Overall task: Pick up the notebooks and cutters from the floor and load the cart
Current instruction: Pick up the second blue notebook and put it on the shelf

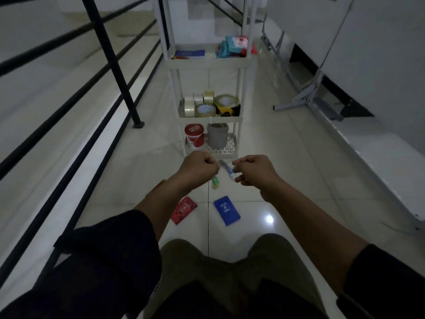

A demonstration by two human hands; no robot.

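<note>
On the floor at 6 o'clock from the white cart (208,63): red notebook (184,210), blue notebook (227,210), green cutter (215,182), blue cutter (227,168), all unloaded. Above them, left hand (199,168) and right hand (254,170), fingers curled, apparently empty.

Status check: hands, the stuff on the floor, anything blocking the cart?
Left hand and right hand curled, empty, hovering. Red notebook, blue notebook, green cutter, blue cutter on floor. Cart ahead, path clear.

Tape rolls (208,107), red tin (195,135), grey cup (217,138) — black railing (110,58) leftward
</note>
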